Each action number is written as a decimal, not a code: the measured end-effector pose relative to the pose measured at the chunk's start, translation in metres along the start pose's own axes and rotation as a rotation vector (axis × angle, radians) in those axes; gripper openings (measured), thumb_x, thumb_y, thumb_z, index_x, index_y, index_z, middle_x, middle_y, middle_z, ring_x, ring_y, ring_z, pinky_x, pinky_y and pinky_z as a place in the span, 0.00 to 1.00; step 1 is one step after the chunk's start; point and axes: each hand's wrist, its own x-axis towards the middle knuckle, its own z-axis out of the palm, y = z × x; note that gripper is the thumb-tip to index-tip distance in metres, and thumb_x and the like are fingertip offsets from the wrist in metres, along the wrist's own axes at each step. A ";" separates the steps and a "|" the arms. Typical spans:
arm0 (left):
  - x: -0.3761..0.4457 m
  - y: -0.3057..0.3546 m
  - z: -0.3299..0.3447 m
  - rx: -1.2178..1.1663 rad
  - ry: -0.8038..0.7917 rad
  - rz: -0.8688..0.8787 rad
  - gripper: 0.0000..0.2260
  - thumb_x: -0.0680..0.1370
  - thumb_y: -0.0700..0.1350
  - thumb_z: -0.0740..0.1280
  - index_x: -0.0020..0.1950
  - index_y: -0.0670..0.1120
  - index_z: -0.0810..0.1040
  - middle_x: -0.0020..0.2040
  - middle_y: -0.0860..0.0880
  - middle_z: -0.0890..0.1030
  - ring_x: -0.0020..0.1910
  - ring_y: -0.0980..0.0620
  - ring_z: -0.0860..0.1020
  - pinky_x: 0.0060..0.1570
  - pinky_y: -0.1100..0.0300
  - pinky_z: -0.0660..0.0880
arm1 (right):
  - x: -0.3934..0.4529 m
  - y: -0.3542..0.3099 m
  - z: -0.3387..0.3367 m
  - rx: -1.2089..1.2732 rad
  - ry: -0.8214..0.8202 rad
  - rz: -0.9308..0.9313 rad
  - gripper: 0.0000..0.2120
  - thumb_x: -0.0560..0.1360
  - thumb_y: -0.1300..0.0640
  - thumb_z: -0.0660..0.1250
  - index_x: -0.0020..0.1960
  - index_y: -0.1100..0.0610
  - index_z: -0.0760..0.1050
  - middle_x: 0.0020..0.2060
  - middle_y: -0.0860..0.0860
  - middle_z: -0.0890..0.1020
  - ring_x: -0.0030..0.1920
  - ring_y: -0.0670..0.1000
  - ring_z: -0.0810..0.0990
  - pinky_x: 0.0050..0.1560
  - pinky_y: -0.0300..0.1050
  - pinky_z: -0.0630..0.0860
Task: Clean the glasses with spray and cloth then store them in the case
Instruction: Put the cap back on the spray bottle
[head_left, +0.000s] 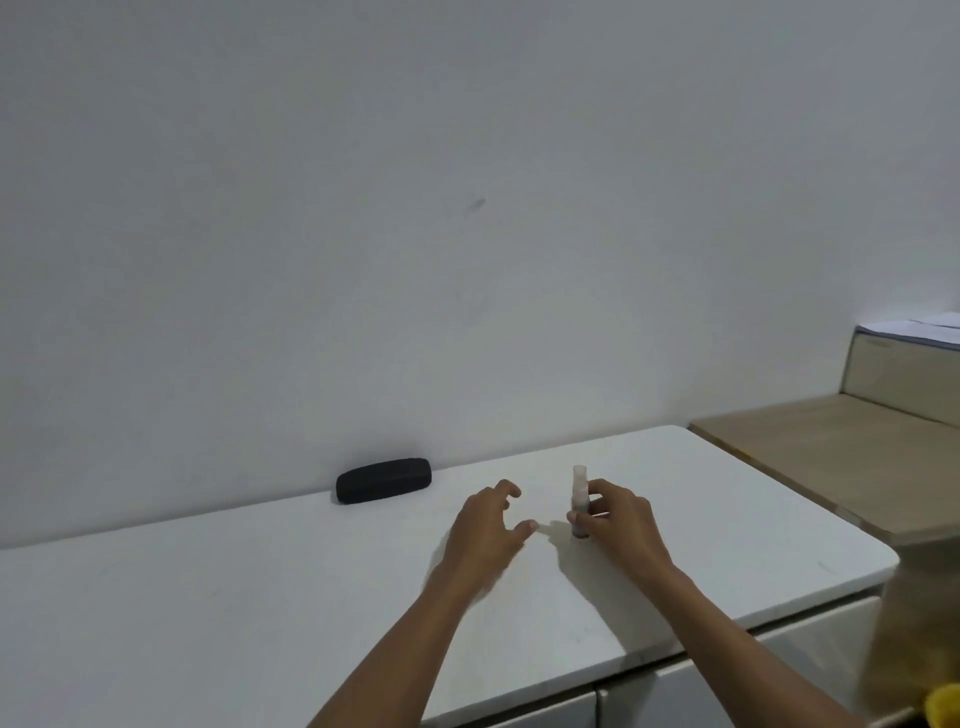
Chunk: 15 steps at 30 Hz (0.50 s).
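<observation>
A small clear spray bottle stands upright on the white countertop. My right hand has its fingers closed around the bottle's lower part. Just left of the bottle, my left hand hovers over the counter with its fingers spread and nothing in it. A black glasses case lies shut at the back of the counter against the wall, left of both hands. No glasses and no cloth are in view.
The counter's right edge drops to white drawer fronts. A lower beige wooden surface lies to the right, with a raised step carrying white papers. A yellow object shows at the bottom right corner.
</observation>
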 end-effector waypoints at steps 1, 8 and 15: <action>-0.004 -0.015 -0.007 0.066 -0.009 -0.017 0.19 0.76 0.58 0.70 0.65 0.55 0.73 0.59 0.51 0.78 0.60 0.52 0.77 0.59 0.54 0.76 | 0.002 -0.003 0.001 -0.018 -0.004 -0.002 0.04 0.75 0.55 0.74 0.49 0.52 0.82 0.40 0.47 0.87 0.42 0.42 0.85 0.42 0.41 0.76; -0.014 -0.087 -0.051 0.399 0.074 -0.224 0.32 0.80 0.65 0.59 0.76 0.45 0.67 0.76 0.45 0.68 0.78 0.45 0.60 0.76 0.50 0.60 | 0.020 -0.033 0.035 0.049 -0.042 -0.027 0.04 0.74 0.57 0.74 0.47 0.50 0.82 0.35 0.46 0.88 0.41 0.45 0.86 0.42 0.45 0.77; -0.004 -0.099 -0.046 0.559 -0.005 -0.330 0.42 0.78 0.71 0.49 0.80 0.40 0.57 0.81 0.37 0.55 0.80 0.39 0.54 0.78 0.46 0.53 | 0.055 -0.066 0.085 0.092 -0.068 -0.031 0.06 0.75 0.57 0.74 0.51 0.52 0.81 0.38 0.47 0.86 0.38 0.45 0.83 0.36 0.40 0.71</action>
